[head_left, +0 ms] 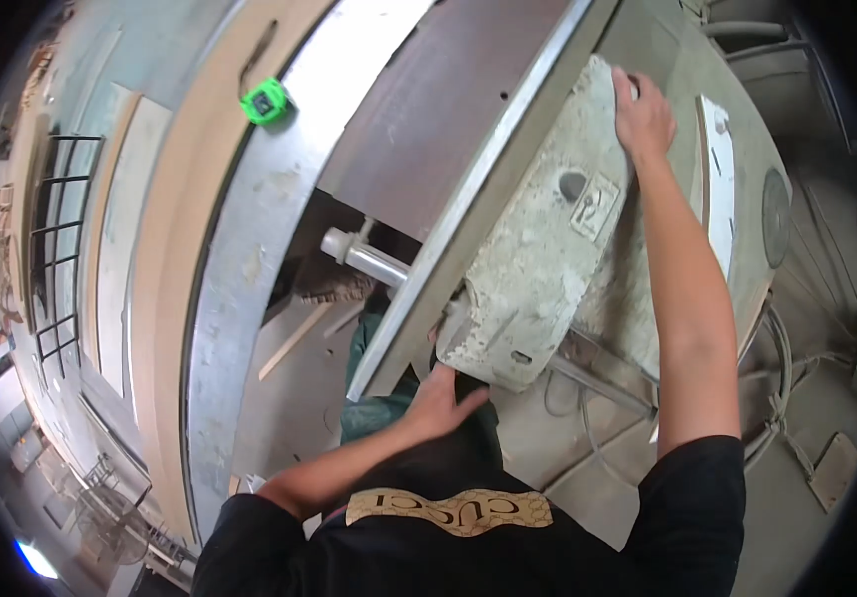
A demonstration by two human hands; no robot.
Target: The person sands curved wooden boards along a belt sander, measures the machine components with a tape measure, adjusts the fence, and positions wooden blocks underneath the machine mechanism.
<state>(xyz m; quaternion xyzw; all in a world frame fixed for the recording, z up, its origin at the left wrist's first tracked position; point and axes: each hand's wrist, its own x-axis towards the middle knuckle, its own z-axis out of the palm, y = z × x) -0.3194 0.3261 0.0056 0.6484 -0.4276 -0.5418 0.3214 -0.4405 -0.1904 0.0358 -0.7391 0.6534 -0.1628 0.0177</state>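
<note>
off-white and rough, the machine panel (538,239) sits just beside the long silver edge (483,177) of the machine. the right hand (644,117) bends its fingers over the panel's far corner. the left hand (435,406) is at the near end, thumb out; i cannot tell how tight it grips. the step seems to be handling the panel; a safe shift needs both ends held. a green tape measure (266,100) lies well apart.
</note>
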